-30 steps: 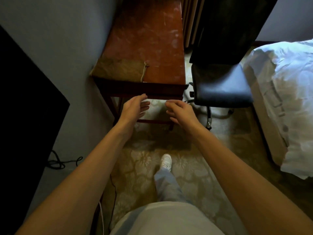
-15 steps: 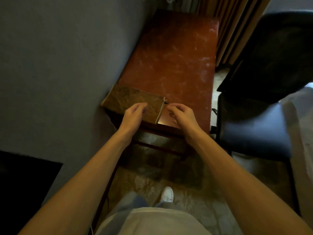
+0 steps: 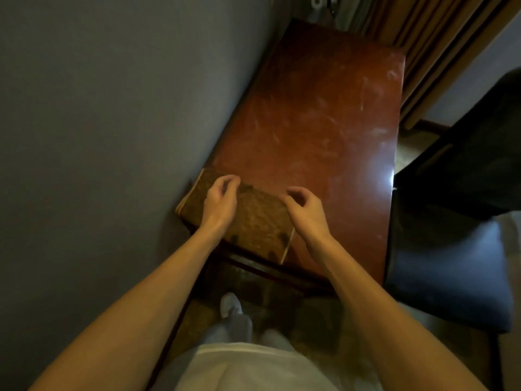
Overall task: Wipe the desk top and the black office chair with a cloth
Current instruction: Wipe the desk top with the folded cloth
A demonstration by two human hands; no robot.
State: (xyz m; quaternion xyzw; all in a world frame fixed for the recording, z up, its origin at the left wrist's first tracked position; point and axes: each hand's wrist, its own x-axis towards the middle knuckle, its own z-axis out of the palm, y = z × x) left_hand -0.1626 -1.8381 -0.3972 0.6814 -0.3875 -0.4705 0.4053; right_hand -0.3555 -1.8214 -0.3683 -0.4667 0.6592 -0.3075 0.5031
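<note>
1. Dim room, head view looking steeply down. Grey wall (image 3: 98,108) fills the left side; tan pleated curtains (image 3: 423,38) hang at the far right.
2. Desk top (image 3: 324,122): red-brown and glossy, running away from the person along the wall. It is covered in pale smears and streaks, with a bright reflection near its right edge.
3. Cloth (image 3: 253,221): brown, folded into a flat rectangle with a pale trim. It lies on the near left corner of the desk top, its left edge close to the wall and its near edge at the desk's front edge.
4. Left hand (image 3: 218,201): over the left half of the cloth, fingers curled down at the cloth's far edge. The fingertips are blurred, so I can't tell whether it grips the fabric or only touches it.
5. Right hand (image 3: 307,210): at the cloth's far right corner, over the desk. Its fingers are curled in, thumb and forefinger close together, with nothing visible between them.
6. Black office chair (image 3: 451,266): just beside the desk's right edge. The padded seat is nearest the camera, the backrest further off, and neither hand touches it.
7. Below the desk: a white shoe (image 3: 230,304) on a dark patterned carpet (image 3: 310,311), with light trousers and a white top at the bottom of the view.
</note>
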